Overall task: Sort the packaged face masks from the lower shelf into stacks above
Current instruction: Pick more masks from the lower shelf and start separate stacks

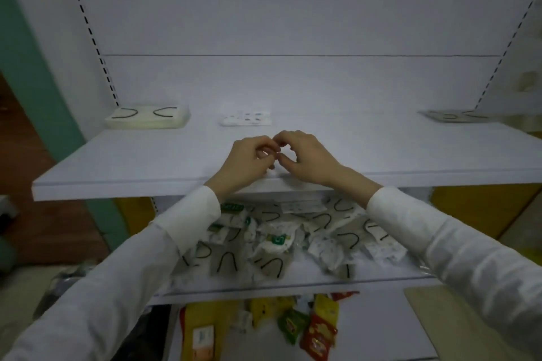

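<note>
Currently: the white upper shelf (pixel 117 161) spans the view. The lower shelf (pixel 308 280) at 6 o'clock carries a loose, unsorted pile of packaged face masks (pixel 281 237). Seen from the hands, three stacks sit on the upper shelf: a pale stack (pixel 146 117) at 10 o'clock, a dotted stack (pixel 245 119) at 12 and a grey stack (pixel 451 116) at 2. The left hand (pixel 249 158) and right hand (pixel 308 155) are over the upper shelf's front edge, fingers curled and fingertips meeting. Cannot tell whether anything is pinched between them.
</note>
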A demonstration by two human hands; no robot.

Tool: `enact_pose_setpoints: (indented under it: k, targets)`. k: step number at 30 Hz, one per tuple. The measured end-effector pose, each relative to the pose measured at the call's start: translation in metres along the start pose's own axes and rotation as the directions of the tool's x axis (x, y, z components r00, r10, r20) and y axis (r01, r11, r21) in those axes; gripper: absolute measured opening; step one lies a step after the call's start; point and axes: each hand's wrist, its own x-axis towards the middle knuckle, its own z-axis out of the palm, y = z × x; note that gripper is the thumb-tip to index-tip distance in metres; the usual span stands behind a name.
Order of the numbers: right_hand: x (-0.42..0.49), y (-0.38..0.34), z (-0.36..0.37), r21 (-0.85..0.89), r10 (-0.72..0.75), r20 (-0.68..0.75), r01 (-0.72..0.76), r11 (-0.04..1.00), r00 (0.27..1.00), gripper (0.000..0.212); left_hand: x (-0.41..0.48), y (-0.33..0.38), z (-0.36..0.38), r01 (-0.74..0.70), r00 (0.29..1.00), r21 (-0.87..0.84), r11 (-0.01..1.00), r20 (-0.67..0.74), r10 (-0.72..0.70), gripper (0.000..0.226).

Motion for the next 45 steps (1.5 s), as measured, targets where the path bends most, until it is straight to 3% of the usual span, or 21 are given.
enact_pose_setpoints:
  k: [4,9,15,19,27,32,38,39,41,43,45]
  targets:
    - [-0.064,-0.007,0.008,0.016,-0.111,0.056,0.110,0.994,0.992,0.026,-0.051,-0.007,0.025,-0.020,0.996,-0.002,1.000,0.090,0.021,0.019]
    - [-0.114,0.010,0.049,-0.003,-0.086,0.201,0.089,0.996,0.976,0.033,-0.089,-0.053,0.053,0.131,0.958,0.132,0.983,0.237,-0.160,0.021]
    - [-0.134,0.044,0.103,0.048,0.081,0.315,-0.101,0.994,0.946,0.031,-0.122,-0.142,0.070,0.373,0.862,0.223,0.900,0.274,-0.426,0.023]
    - [-0.139,0.065,0.149,0.060,0.214,0.408,-0.260,0.964,0.888,0.032,-0.138,-0.193,0.073,0.466,0.797,0.252,0.848,0.296,-0.526,0.024]
    - [-0.147,0.081,0.245,-0.028,0.418,0.520,-0.474,0.880,0.745,0.027,-0.151,-0.285,0.095,0.610,0.719,0.271,0.745,0.205,-0.664,0.022]
    - [-0.147,0.116,0.280,-0.039,0.595,0.466,-0.657,0.753,0.655,0.024,-0.128,-0.305,0.129,0.593,0.737,0.253,0.764,0.211,-0.642,0.024]
    - [-0.109,0.168,0.303,0.004,0.834,0.261,-0.864,0.503,0.486,0.031,-0.094,-0.305,0.171,0.545,0.803,0.196,0.815,0.159,-0.575,0.022]
    - [-0.102,0.175,0.305,0.022,0.841,0.226,-0.866,0.500,0.492,0.034,-0.091,-0.304,0.176,0.531,0.814,0.182,0.828,0.161,-0.558,0.021]
    - [-0.089,0.188,0.309,0.016,0.781,0.208,-0.801,0.599,0.589,0.038,-0.087,-0.305,0.185,0.512,0.835,0.143,0.847,0.146,-0.530,0.018]
    - [-0.076,0.196,0.316,-0.015,0.681,0.260,-0.702,0.712,0.685,0.039,-0.087,-0.308,0.191,0.511,0.843,0.113,0.852,0.128,-0.522,0.015]
    - [-0.061,0.198,0.328,-0.046,0.605,0.327,-0.627,0.778,0.726,0.042,-0.090,-0.313,0.193,0.517,0.843,0.094,0.851,0.116,-0.525,0.013]
